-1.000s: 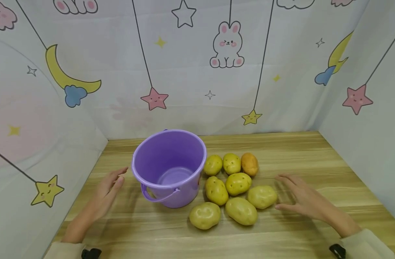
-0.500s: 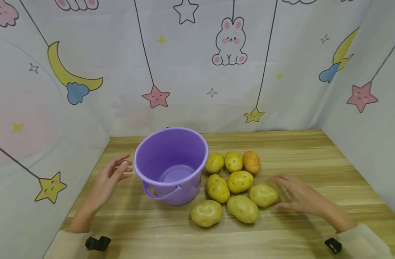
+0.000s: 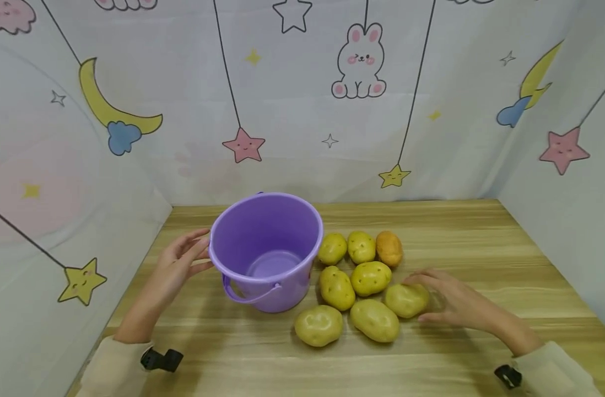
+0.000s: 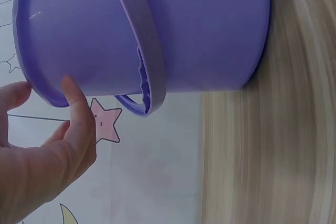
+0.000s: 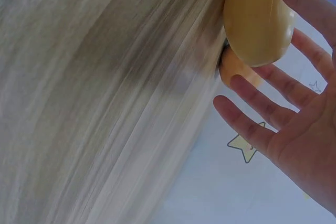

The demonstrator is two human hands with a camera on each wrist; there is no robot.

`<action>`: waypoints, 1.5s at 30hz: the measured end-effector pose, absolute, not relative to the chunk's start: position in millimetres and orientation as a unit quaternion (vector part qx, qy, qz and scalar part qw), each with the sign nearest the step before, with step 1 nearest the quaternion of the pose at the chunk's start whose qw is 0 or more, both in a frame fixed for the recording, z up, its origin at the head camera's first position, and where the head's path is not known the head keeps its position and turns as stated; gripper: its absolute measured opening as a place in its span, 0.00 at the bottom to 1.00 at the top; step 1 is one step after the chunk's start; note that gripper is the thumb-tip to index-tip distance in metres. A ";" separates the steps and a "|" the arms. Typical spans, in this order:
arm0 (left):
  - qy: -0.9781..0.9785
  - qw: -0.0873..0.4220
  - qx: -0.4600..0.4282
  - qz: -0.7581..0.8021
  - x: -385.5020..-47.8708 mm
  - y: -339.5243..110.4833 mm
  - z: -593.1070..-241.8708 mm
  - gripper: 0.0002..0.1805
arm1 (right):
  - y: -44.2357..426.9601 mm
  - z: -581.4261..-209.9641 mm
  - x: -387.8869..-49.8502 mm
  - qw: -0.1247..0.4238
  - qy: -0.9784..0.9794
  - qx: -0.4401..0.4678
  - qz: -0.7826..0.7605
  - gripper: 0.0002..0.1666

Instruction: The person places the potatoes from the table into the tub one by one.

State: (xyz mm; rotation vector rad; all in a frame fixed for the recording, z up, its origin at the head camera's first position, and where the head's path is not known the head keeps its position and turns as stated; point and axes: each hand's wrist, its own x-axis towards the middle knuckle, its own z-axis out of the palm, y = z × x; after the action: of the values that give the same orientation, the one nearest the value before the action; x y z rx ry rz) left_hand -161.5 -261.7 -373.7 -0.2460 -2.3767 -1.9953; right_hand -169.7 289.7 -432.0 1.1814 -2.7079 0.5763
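Note:
A purple bucket (image 3: 268, 248) stands upright on the table, its handle hanging down the near side. My left hand (image 3: 181, 262) is at the left of its rim; in the left wrist view the bent fingers (image 4: 79, 119) reach the outside wall just below the rim, seemingly touching it. To the bucket's right lie several potatoes. My right hand (image 3: 453, 300) spreads around the rightmost potato (image 3: 406, 301), fingers over its far side and thumb on the near side. In the right wrist view that potato (image 5: 257, 22) lies beside the loosely spread fingers (image 5: 252, 103); firm contact is unclear.
An orange-brown potato (image 3: 389, 248) lies at the back of the group, and two pale potatoes (image 3: 318, 326) (image 3: 374, 321) lie in front. Cloth walls with cartoon prints (image 3: 302, 110) close off the table (image 3: 253, 358) at the back and both sides.
My left hand has moved right and forward to the bucket's rim. My right hand has moved left, its fingers now over the rightmost potato. The view has shifted slightly.

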 end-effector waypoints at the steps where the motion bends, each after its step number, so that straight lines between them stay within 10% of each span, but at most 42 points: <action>1: -0.758 0.011 -0.080 -0.648 -162.8 -260.6 -373.3 0.31 | 289.4 -431.8 -170.1 0.069 -0.896 0.394 0.191 0.44; 45: -0.612 -0.027 -0.082 -0.786 -167.9 -257.8 -373.8 0.20 | 276.0 -438.4 -178.7 0.051 -0.873 0.419 0.243 0.39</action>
State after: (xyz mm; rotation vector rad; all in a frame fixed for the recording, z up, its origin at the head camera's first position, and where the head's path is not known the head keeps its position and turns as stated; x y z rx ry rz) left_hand -167.9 -257.8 -373.8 -0.2620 -1.9556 -2.5141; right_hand -178.7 276.0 -438.4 1.2750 -2.6583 0.7389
